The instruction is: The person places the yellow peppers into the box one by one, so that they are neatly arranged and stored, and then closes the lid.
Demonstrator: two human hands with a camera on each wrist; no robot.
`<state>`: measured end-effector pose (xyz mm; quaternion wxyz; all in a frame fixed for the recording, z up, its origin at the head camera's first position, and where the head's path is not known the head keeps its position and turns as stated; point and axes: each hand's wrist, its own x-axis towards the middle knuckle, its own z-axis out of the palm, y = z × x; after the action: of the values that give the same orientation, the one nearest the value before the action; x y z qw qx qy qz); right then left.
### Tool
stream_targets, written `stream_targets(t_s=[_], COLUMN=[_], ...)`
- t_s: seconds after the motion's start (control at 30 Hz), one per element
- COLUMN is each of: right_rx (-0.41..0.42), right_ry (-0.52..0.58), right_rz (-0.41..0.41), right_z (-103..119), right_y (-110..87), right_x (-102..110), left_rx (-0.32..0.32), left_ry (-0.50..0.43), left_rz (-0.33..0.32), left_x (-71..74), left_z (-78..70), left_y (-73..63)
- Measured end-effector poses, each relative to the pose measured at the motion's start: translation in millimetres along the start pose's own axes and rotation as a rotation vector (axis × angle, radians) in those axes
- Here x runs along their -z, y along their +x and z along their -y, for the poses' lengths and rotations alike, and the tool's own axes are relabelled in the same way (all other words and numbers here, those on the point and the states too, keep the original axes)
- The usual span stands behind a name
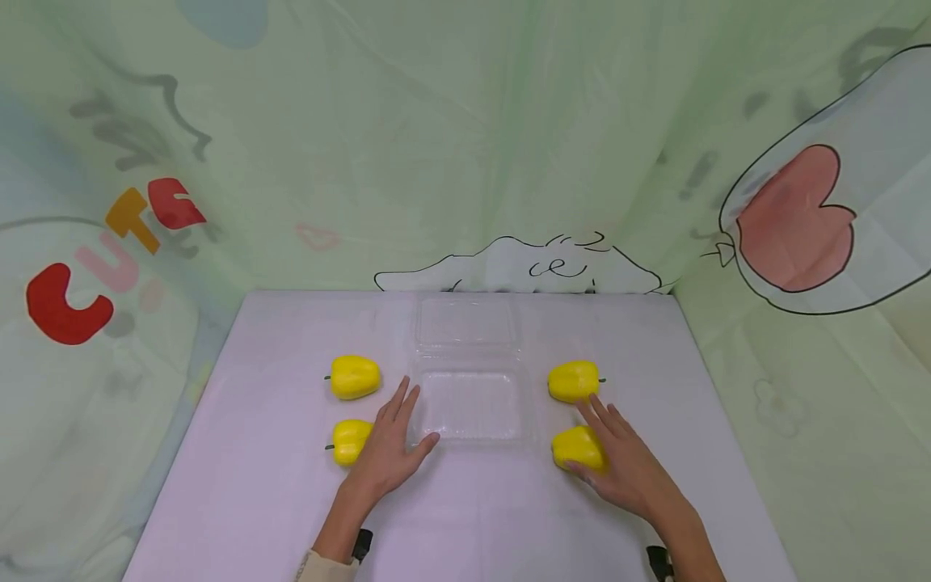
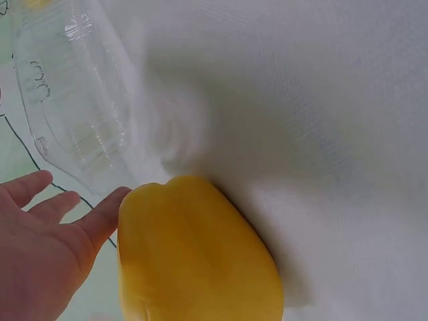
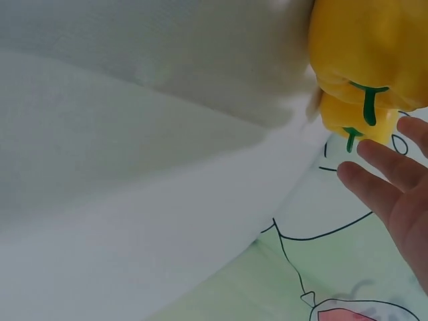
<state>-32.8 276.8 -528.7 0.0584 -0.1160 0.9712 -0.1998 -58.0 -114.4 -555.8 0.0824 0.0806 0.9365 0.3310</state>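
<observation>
Four-lobed yellow bell peppers lie in pairs on either side of a clear plastic clamshell box (image 1: 473, 443) with its lid (image 1: 467, 323) laid back. My left hand (image 1: 389, 453), fingers straight and spread, hovers between the box and the near left pepper (image 1: 349, 442), partly covering it. That pepper (image 2: 200, 254) fills the lower middle of the left wrist view. On the other side, my right hand (image 1: 621, 469) reaches over the near right pepper (image 1: 578, 447) with extended fingers, its thumb at the pepper's near edge. In the right wrist view its green stem (image 3: 369, 107) shows beside the fingers.
Farther back lie the far left pepper (image 1: 355, 377) and the far right pepper (image 1: 573, 381). A pale cloth covers the table (image 1: 473, 517). Printed green curtains (image 1: 436, 145) hang behind it and along both sides.
</observation>
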Motion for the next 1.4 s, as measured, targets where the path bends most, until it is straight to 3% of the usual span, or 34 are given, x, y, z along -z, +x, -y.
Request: stream_targets(t_s=[0.43,0.97,1.4], right_rx=[-0.046,-0.041,-0.054], right_ry=[0.074,0.221,0.308], right_rz=[0.062,0.013,0.007], right_z=[-8,-22,-25], right_y=[-5.4,-12.7,-11.6], right_x=[-3,-7,-15], left_rx=[0.016,0.015,0.03], left_ry=[-0.22,-0.31,-0.428], left_rz=[0.03,0.053,0.087], left_x=[-10.1,-16.8,-12.5], left_z=[5.3,14.6,16.1], left_y=[5.6,8.3,13.3])
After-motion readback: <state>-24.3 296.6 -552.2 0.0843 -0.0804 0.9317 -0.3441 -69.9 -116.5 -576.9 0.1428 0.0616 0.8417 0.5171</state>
